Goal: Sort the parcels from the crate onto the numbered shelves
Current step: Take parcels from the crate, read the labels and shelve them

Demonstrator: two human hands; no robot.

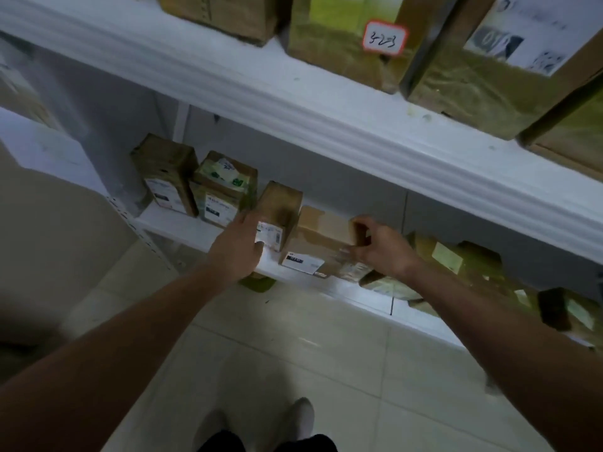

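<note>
The person's right hand [380, 247] grips the brown parcel [321, 233] by its far right end, fingers curled over the top edge. The parcel lies flat on the lower shelf [182, 226], with its front corner close to the shelf's front edge. The left hand [239, 246] holds the tall little box [279, 203] that stands right beside it, with the thumb on the white label and the fingers round the side.

What could go wrong? The brown parcel is squeezed between the tall little box and the heap of parcels on the right [450, 259]. If the person pushes it in hard, the tall box could tip over and knock the two standing boxes [195, 184] next to it. If the person lets go too soon, the parcel could slide off the front and drop to the floor [293, 337]. It is dark down there and the labels are hard to read, so the parcel could also end up in the wrong place.

The lower shelf holds a row of small boxes on the left and a messy heap on the right. The upper shelf [293, 102] holds bigger boxes, and one wears a red-edged tag [385, 39] with a handwritten number. The crate is not in view, so how many parcels are left cannot be told.
</note>
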